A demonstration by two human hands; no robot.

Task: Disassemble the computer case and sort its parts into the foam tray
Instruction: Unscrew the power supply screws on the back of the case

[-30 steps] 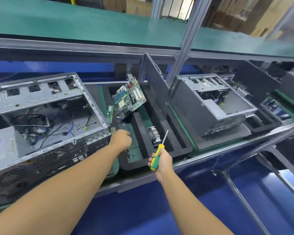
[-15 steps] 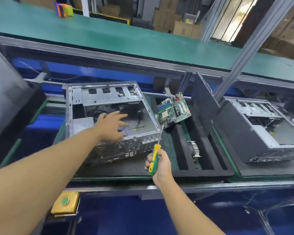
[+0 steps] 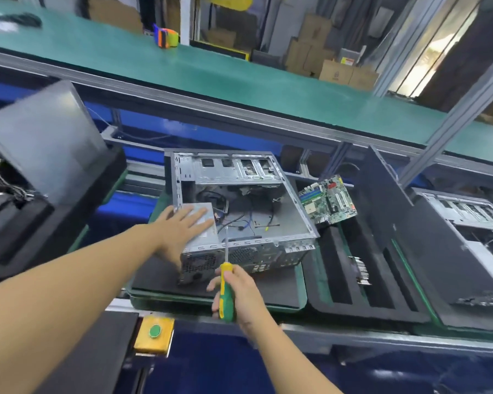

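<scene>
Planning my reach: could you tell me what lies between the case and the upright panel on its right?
The motherboard and a small card in the foam tray, seen in head view.

Lit brightly and evenly from overhead. Blown out to white glare at the opening (image 3: 433,52), upper right. Shadowed only softly beneath the case (image 3: 239,172). Smeared by motion at the left edge, across the panel (image 3: 49,137), and at far right; sharpest mid-frame. Bowed by wide-angle distortion along the shelf (image 3: 211,78).
</scene>
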